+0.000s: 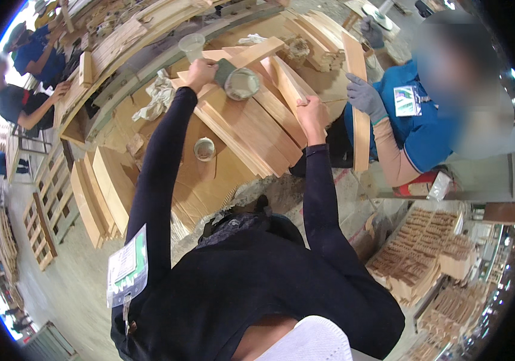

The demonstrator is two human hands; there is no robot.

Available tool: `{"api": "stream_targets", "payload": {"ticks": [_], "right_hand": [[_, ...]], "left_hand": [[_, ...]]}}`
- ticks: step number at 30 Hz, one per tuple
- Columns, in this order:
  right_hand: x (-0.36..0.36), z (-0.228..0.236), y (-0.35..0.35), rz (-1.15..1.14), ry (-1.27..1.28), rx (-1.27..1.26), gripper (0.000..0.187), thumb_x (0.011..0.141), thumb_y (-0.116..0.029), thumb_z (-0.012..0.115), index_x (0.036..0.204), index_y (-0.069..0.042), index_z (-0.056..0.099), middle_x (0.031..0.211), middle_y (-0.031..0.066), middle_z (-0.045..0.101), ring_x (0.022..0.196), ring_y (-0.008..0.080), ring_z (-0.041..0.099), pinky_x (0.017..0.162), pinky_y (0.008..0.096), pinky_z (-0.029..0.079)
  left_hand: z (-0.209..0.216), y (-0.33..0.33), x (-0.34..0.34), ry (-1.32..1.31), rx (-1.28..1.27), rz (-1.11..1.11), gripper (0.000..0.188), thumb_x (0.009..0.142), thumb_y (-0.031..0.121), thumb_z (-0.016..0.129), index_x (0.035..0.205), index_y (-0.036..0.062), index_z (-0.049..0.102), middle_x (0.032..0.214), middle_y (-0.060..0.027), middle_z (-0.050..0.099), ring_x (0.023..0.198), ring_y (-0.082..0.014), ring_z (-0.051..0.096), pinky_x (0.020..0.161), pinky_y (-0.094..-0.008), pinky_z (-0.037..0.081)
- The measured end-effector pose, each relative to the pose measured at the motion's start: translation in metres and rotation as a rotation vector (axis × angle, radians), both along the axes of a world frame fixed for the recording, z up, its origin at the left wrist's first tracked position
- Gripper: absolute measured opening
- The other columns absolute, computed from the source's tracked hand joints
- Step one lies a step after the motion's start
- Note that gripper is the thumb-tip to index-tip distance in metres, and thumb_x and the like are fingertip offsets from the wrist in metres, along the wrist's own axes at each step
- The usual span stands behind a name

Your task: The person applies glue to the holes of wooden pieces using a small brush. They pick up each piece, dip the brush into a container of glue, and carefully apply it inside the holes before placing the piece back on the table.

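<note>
My left hand [201,74] is closed on a dark grey-green flat piece [224,70], which looks like a scraper or pad; its exact kind is unclear. Right beside that piece, a round tub [242,83] with pale paste in it rests on the boards. My right hand [313,115] grips the near end of a light wooden board [285,79], which slants away to the upper left. Under both hands lies a spread stack of similar planks [242,129]. A smaller cup [204,149] with pale residue stands on the cardboard [188,192] nearer to me.
To the right a co-worker in grey gloves [365,99] holds an upright board [357,72]. A clear plastic cup [192,45] and a white rag [154,99] lie around the stack. More boards [110,180] stand at left; stacked wood pieces [416,246] sit at lower right.
</note>
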State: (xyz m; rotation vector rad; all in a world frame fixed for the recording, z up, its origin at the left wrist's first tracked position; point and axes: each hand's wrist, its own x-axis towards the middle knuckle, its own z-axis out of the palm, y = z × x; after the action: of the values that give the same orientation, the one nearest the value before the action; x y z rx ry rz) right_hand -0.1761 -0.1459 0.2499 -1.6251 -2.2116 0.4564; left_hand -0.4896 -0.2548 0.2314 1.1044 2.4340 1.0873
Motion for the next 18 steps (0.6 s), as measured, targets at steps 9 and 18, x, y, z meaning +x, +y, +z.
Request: {"api": "stream_targets", "payload": {"ticks": [9, 18], "right_hand": [[-0.012, 0.005, 0.023, 0.029, 0.056, -0.099, 0.033, 0.079, -0.030, 0.065, 0.104, -0.008, 0.071, 0.099, 0.0189, 0.069, 0.097, 0.0332, 0.066, 0.082, 0.0414, 0.052], [-0.035, 0.018, 0.049, 0.083, -0.057, -0.104, 0.035, 0.080, -0.032, 0.066, 0.103, -0.006, 0.071, 0.103, 0.0193, 0.069, 0.099, 0.0334, 0.066, 0.085, 0.0407, 0.051]], "left_hand": [[-0.012, -0.015, -0.009, -0.014, 0.072, 0.003, 0.027, 0.082, 0.027, 0.066, 0.103, 0.0116, 0.073, 0.094, -0.0124, 0.071, 0.088, -0.0276, 0.069, 0.080, -0.0363, 0.052], [0.001, -0.007, 0.003, -0.040, 0.036, 0.041, 0.022, 0.079, 0.025, 0.068, 0.098, 0.0141, 0.075, 0.093, -0.0154, 0.070, 0.088, -0.0314, 0.068, 0.083, -0.0388, 0.052]]}}
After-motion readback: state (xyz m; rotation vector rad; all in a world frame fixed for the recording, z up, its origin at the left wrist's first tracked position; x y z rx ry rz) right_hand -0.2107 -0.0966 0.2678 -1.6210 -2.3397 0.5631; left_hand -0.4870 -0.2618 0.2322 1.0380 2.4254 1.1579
